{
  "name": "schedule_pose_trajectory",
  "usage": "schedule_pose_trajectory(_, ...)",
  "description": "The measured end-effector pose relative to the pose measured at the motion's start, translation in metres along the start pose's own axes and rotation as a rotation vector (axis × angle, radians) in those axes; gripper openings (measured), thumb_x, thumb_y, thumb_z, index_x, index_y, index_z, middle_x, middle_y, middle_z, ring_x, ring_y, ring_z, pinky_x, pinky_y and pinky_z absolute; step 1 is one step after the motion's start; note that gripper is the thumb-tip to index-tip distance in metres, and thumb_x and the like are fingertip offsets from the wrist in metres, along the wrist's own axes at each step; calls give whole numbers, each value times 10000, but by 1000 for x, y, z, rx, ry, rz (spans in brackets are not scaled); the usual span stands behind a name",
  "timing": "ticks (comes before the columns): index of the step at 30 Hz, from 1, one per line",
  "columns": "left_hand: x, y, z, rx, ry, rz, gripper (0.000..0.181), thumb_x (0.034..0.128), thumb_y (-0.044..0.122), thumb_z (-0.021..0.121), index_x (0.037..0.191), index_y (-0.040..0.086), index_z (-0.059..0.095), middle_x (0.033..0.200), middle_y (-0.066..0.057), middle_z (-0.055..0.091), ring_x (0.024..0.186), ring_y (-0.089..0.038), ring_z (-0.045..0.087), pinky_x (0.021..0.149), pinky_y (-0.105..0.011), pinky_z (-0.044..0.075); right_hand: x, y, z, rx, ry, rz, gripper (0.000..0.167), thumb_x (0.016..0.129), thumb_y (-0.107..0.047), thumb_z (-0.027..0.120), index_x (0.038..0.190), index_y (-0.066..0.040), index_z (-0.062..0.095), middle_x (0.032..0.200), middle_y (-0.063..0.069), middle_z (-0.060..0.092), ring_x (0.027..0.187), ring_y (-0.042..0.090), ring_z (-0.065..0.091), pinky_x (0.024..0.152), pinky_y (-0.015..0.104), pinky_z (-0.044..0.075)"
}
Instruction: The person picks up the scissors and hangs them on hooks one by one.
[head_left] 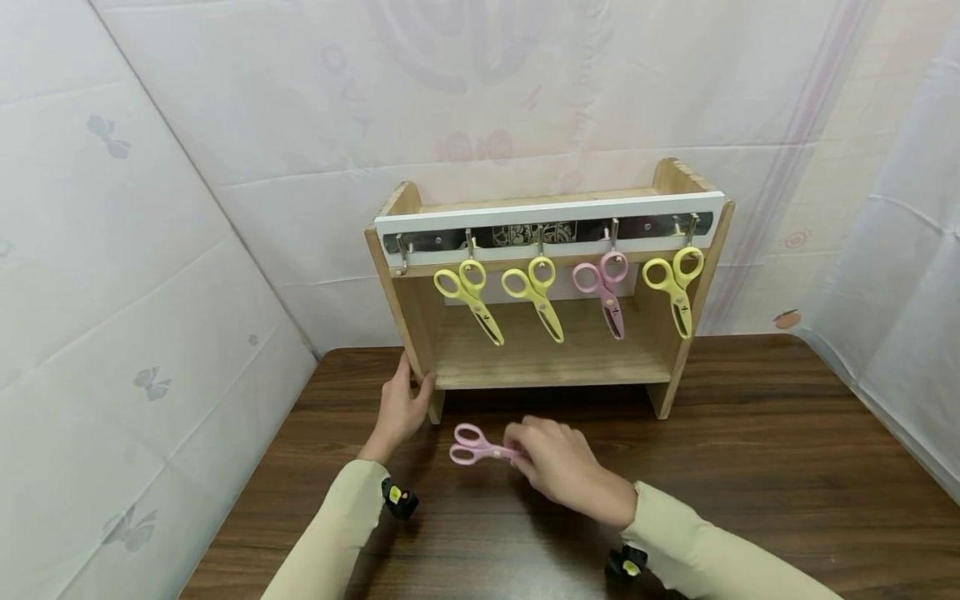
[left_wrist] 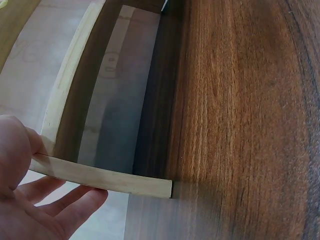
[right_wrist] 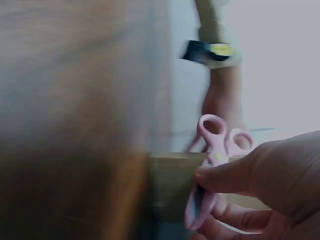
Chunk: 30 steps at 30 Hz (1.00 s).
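Note:
My right hand [head_left: 558, 467] pinches a pair of pink scissors [head_left: 472, 446] by the blade end, above the table in front of a wooden shelf [head_left: 555, 385]. The handle loops point left in the head view; in the right wrist view, the thumb lies across the pink scissors [right_wrist: 216, 145] near the pivot. With its thumb on the inner side and fingers outside, my left hand [head_left: 401, 408] grips the shelf's left side panel [left_wrist: 110, 179] low down. Yellow scissors [head_left: 534, 292] and one pink pair [head_left: 602, 287] hang by a loop from hooks on the shelf's front rail.
A white rail [head_left: 555, 215] with a metal strip of several hooks runs across the shelf top. Its leftmost hook [head_left: 402, 254] stands beside the left panel. The shelf rests on a dark wooden table [head_left: 787, 467], with patterned white cloth [head_left: 315, 100] behind and at the sides.

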<state>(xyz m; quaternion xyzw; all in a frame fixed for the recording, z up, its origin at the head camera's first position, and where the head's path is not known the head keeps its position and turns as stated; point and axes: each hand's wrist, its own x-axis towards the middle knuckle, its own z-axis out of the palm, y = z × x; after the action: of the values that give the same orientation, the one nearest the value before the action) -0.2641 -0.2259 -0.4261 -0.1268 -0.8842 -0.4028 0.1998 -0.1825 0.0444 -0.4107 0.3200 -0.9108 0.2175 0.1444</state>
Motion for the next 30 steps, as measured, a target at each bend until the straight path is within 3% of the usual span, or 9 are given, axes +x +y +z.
schedule_pose_trajectory(5, 0, -1, 0, 9, 25, 31, 477, 1031, 89, 605, 1466, -6, 433, 1220, -299, 666, 1096, -442, 677, 817, -558, 602, 29, -14, -35, 11, 132, -32, 151, 850, -162, 859, 887, -217, 723, 778, -103, 566, 662, 72, 528, 510, 256, 443)
schedule_pose_trajectory(11, 0, -3, 1, 43, 58, 55, 339, 1006, 68, 640, 1314, 7, 511, 1046, -234, 718, 983, -417, 701, 795, -546, 590, 65, -29, -61, 152, 271, -73, 133, 849, -127, 858, 941, -158, 768, 826, -53, 645, 699, 81, 600, 589, 236, 503)
schedule_pose_trajectory(14, 1, -2, 2, 40, 60, 44, 308, 1025, 97, 624, 1304, 19, 517, 1041, -220, 711, 1009, -402, 694, 800, -528, 592, 80, -35, -66, 215, 333, -95, 116, 862, -111, 846, 949, -130, 771, 835, -37, 656, 707, 75, 611, 614, 221, 517)
schedule_pose_trajectory(21, 1, 0, 1, 10, 56, 52, 455, 1018, 73, 630, 1429, -14, 457, 1192, -285, 680, 1117, -439, 668, 836, -572, 593, 106, -47, -67, 294, 414, -142, 91, 883, -104, 827, 952, -99, 768, 824, -20, 655, 701, 64, 593, 621, 220, 508)
schedule_pose_trajectory(30, 1, -1, 3, 3, 49, 48, 492, 1036, 81, 601, 1482, -14, 415, 1245, -302, 653, 1094, -437, 680, 812, -547, 609, 125, -53, -67, 293, 472, -122, 87, 894, -127, 820, 951, -78, 776, 810, -12, 670, 703, 83, 570, 617, 244, 470)
